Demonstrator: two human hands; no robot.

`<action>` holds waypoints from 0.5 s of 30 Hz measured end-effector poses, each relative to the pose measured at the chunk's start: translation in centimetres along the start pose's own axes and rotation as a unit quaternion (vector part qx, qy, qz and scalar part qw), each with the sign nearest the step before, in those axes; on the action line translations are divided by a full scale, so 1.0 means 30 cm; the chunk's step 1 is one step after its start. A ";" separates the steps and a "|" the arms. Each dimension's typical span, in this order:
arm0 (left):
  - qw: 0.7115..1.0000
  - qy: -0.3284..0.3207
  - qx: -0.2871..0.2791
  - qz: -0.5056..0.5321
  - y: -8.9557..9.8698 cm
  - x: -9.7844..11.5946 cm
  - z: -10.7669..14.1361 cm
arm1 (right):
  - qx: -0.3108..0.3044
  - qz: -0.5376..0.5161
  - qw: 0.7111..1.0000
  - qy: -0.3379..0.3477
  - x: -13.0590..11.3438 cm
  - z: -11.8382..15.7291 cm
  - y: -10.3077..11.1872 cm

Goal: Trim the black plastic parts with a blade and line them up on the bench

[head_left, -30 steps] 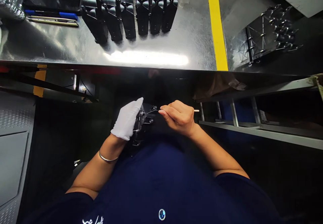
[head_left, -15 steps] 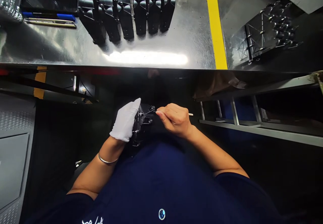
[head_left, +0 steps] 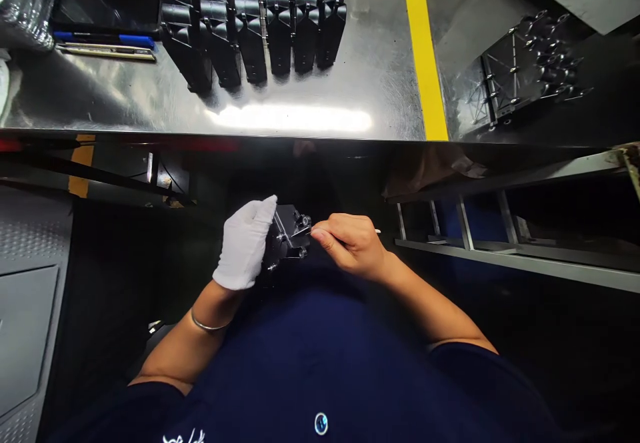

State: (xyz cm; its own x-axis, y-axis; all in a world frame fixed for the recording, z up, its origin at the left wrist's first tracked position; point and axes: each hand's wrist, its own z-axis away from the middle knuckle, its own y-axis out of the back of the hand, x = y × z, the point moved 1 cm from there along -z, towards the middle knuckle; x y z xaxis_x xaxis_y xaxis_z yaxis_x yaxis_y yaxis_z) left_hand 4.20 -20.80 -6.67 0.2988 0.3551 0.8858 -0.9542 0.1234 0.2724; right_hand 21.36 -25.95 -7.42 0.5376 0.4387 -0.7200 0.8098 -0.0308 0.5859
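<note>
My left hand (head_left: 243, 244), in a white glove, is closed around a black molded plastic part (head_left: 287, 223) held in front of my chest. Ribs, small round bosses and shiny edges show on the part's side facing right. My bare right hand (head_left: 353, 242) is closed in a pinch on a slim tool whose pale end (head_left: 378, 231) sticks out behind the fist. Its thin tip points left and meets the part near the bosses; the tool's middle is hidden in my fingers, so its exact kind cannot be told.
Beyond my hands is a shiny metal table (head_left: 380, 76) with rows of black plastic parts (head_left: 280, 30). A blue pen (head_left: 135, 40) and a slim knife (head_left: 107, 52) lie left of them. Yellow tape (head_left: 425, 50) crosses the tabletop; another black part (head_left: 515, 70) lies right. A metal frame (head_left: 500, 253) stands below.
The black part has turned in my left hand, so more of its flat face shows. My right hand has shifted slightly right and down, still holding the tool.
</note>
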 end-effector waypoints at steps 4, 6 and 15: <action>1.000 -0.011 0.012 0.022 -0.002 -0.010 0.004 | -0.056 -0.050 0.997 -0.035 -0.012 -0.001 0.025; 0.999 -0.021 0.015 0.034 -0.003 -0.018 0.009 | -0.085 -0.067 0.993 -0.044 -0.019 -0.004 0.039; 0.996 -0.082 0.027 0.032 -0.009 -0.051 0.025 | -0.169 -0.220 0.960 -0.024 -0.002 0.009 0.074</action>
State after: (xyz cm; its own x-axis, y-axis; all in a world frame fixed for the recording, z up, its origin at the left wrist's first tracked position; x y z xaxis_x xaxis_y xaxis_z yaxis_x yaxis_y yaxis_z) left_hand 3.99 -22.07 -7.82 0.2357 0.2048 0.9500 -0.9718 0.0544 0.2294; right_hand 23.18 -26.29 -6.19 0.1781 0.2998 -0.9372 0.8429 0.4449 0.3025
